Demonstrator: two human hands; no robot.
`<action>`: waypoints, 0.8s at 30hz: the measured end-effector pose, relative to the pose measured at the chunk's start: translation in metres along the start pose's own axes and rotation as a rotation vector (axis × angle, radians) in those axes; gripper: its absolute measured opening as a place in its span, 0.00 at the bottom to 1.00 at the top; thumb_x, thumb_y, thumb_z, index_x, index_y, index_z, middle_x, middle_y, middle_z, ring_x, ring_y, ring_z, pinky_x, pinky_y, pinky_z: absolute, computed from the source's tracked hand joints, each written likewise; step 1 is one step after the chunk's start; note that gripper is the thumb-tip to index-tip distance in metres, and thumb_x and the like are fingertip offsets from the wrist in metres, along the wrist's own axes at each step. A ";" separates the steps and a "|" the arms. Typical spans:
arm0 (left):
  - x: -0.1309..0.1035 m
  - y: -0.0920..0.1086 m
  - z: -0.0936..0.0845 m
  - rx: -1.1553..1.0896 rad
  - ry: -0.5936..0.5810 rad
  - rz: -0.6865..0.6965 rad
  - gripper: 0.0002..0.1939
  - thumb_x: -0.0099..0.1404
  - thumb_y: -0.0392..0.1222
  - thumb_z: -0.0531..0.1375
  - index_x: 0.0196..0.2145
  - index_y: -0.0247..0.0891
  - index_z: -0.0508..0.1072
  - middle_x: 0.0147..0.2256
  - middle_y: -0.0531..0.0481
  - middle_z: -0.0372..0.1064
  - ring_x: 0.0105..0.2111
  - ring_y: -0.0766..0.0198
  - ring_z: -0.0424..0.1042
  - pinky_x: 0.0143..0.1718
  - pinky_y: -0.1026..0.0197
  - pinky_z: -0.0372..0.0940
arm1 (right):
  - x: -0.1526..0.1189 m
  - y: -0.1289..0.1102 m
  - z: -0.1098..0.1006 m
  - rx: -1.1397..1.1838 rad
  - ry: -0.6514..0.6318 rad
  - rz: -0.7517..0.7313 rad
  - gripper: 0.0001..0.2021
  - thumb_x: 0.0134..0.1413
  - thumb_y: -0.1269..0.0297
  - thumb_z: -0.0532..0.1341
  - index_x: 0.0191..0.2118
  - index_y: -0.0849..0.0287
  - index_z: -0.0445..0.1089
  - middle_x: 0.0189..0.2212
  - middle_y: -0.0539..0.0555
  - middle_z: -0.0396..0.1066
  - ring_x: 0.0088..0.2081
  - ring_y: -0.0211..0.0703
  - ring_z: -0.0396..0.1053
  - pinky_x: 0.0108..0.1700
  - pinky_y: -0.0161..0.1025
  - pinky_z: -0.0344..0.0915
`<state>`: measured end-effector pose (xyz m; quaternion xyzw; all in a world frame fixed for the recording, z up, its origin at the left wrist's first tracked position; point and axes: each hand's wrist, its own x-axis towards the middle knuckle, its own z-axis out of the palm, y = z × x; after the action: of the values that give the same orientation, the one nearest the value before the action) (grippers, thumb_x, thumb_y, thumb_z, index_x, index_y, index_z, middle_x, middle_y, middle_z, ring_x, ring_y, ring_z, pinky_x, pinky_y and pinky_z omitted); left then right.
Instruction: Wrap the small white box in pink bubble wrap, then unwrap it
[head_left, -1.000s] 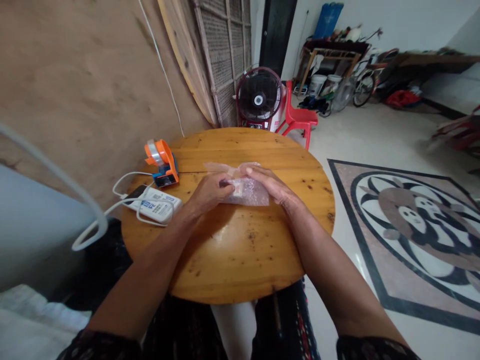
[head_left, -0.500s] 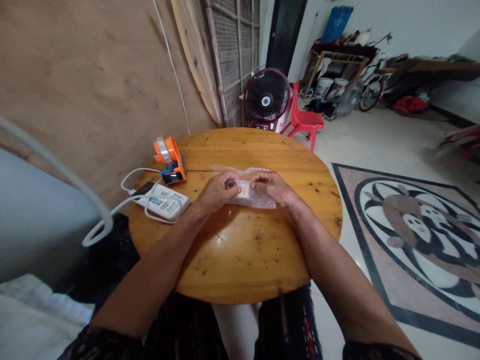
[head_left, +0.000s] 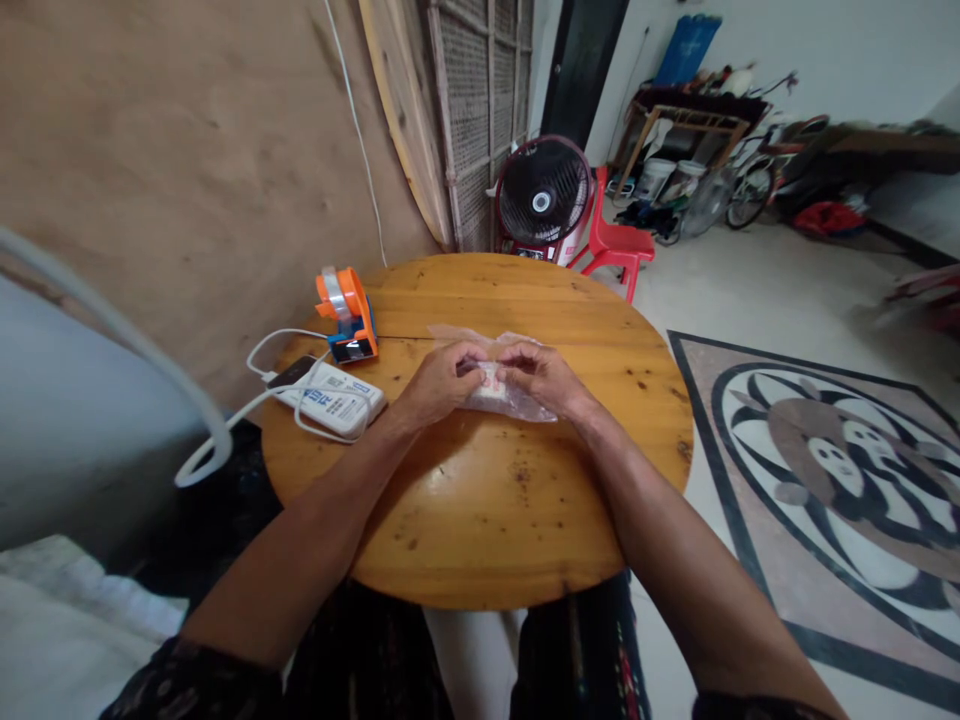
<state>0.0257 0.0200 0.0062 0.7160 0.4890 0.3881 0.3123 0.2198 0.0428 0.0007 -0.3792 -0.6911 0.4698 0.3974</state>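
Note:
A sheet of clear bubble wrap (head_left: 525, 402) lies on the round wooden table (head_left: 480, 520) in front of me. On it is a small white block-like item (head_left: 491, 384) with reddish marks, partly covered by my fingers and the film. My left hand (head_left: 448, 380) is closed at the left side, its thumb pressing on the wrap and the item. From the right, my right hand (head_left: 541, 376) pinches the wrap, its thumb beside the other thumb. The fingertips behind the item are hidden.
On the table's left stand an orange and blue tape dispenser (head_left: 352, 315) and a white power bank (head_left: 330, 398) with a white cable. A thick pale tube (head_left: 150, 345) hangs at the left. Past the far edge are a fan (head_left: 541, 195) and a red chair (head_left: 619, 240).
My right thumb has moved left, so both thumbs now sit close together over the white item. The film covers more of it. My view has shifted slightly.

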 end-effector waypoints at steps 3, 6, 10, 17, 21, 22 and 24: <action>0.000 0.002 -0.001 -0.013 -0.011 -0.029 0.15 0.54 0.42 0.57 0.39 0.35 0.73 0.32 0.51 0.73 0.32 0.63 0.70 0.32 0.64 0.64 | 0.000 0.001 0.001 -0.029 0.005 -0.044 0.17 0.42 0.51 0.69 0.33 0.57 0.69 0.31 0.50 0.69 0.34 0.40 0.67 0.42 0.41 0.65; -0.001 0.003 -0.002 -0.022 -0.009 -0.035 0.14 0.55 0.40 0.55 0.39 0.35 0.73 0.31 0.51 0.73 0.31 0.64 0.70 0.31 0.64 0.64 | -0.001 -0.003 0.001 -0.146 0.035 -0.109 0.13 0.45 0.54 0.67 0.34 0.55 0.70 0.32 0.51 0.70 0.36 0.42 0.67 0.44 0.43 0.65; 0.000 0.001 -0.002 -0.042 0.005 -0.028 0.13 0.56 0.39 0.55 0.38 0.34 0.73 0.33 0.49 0.74 0.31 0.64 0.70 0.31 0.65 0.65 | -0.004 -0.008 0.001 -0.344 0.042 -0.200 0.08 0.50 0.58 0.64 0.35 0.55 0.74 0.34 0.52 0.72 0.39 0.47 0.69 0.49 0.46 0.63; 0.001 -0.001 -0.005 0.011 0.018 -0.045 0.13 0.56 0.37 0.54 0.38 0.34 0.74 0.31 0.50 0.74 0.30 0.65 0.69 0.31 0.65 0.64 | -0.006 -0.009 0.000 -0.387 -0.038 -0.255 0.09 0.56 0.58 0.61 0.37 0.53 0.78 0.41 0.54 0.73 0.44 0.48 0.71 0.50 0.46 0.65; 0.000 0.001 -0.010 0.107 0.014 -0.001 0.11 0.55 0.38 0.55 0.33 0.34 0.76 0.31 0.50 0.73 0.31 0.65 0.69 0.31 0.65 0.61 | -0.009 -0.015 0.000 -0.410 -0.088 -0.289 0.12 0.56 0.53 0.62 0.39 0.54 0.78 0.39 0.53 0.74 0.41 0.46 0.72 0.48 0.43 0.66; 0.000 0.001 -0.011 0.137 0.010 -0.001 0.11 0.55 0.39 0.55 0.31 0.35 0.76 0.30 0.51 0.73 0.30 0.65 0.68 0.30 0.65 0.60 | -0.009 -0.016 0.000 -0.425 -0.094 -0.290 0.13 0.56 0.52 0.62 0.40 0.54 0.77 0.40 0.53 0.74 0.41 0.46 0.72 0.47 0.42 0.66; 0.000 0.000 -0.013 0.188 -0.006 -0.026 0.11 0.55 0.40 0.55 0.30 0.35 0.76 0.28 0.52 0.72 0.28 0.65 0.67 0.27 0.65 0.58 | -0.009 -0.016 0.000 -0.459 -0.103 -0.299 0.14 0.56 0.52 0.63 0.41 0.54 0.77 0.41 0.53 0.74 0.40 0.44 0.72 0.46 0.41 0.66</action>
<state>0.0149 0.0212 0.0127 0.7368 0.5317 0.3343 0.2505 0.2209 0.0307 0.0141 -0.3286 -0.8470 0.2561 0.3302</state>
